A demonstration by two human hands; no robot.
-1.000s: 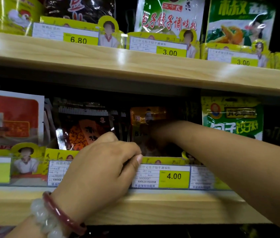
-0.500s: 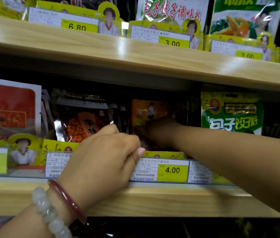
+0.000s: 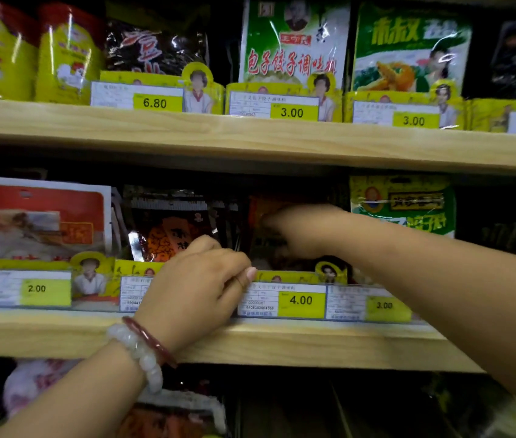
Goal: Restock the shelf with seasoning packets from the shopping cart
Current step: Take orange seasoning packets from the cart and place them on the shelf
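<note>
Seasoning packet (image 3: pixel 277 229), orange, stands on the middle shelf (image 3: pixel 250 343) behind the 4.00 price tag (image 3: pixel 285 300). Head view: right hand (image 3: pixel 301 230) is reached in against the packet; its grip cannot be told, blurred. Left hand (image 3: pixel 196 286) is curled over the shelf's tag rail, thumb pressed against the tag strip.
</note>
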